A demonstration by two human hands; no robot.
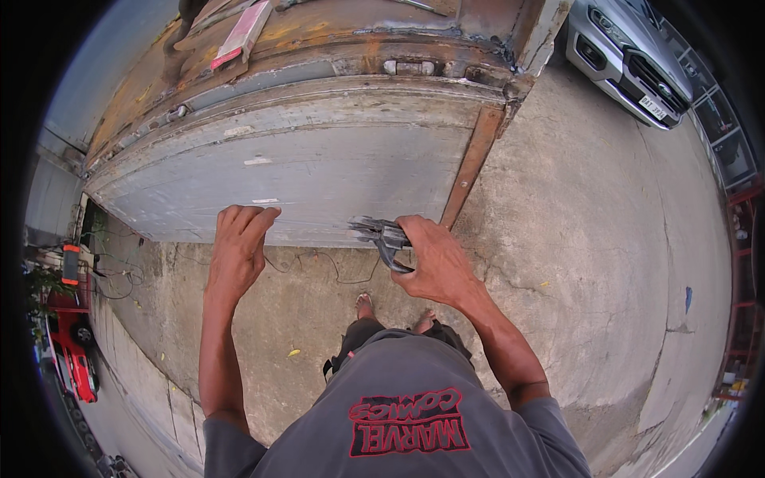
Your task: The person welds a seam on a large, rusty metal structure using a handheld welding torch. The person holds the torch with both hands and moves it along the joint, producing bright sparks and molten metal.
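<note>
A weathered grey metal panel (335, 159) with a rusty strip (471, 167) at its right end stands before me. My left hand (241, 239) is at the panel's lower part, its fingers curled together near the tips; whatever they may hold is hidden. To the right, my right hand (434, 259) grips a dark metal plier-like tool (381, 237), whose jaws point left across the panel's lower edge. Above, a pink and white flat box (241, 33) lies on a rusty surface.
A silver car (621, 60) is parked at upper right on the concrete ground (574, 239). Cables (343, 279) lie below the panel. An orange and black device (70, 264) stands at left, near a red car (76, 358). My sandalled feet (365, 307) are on the concrete.
</note>
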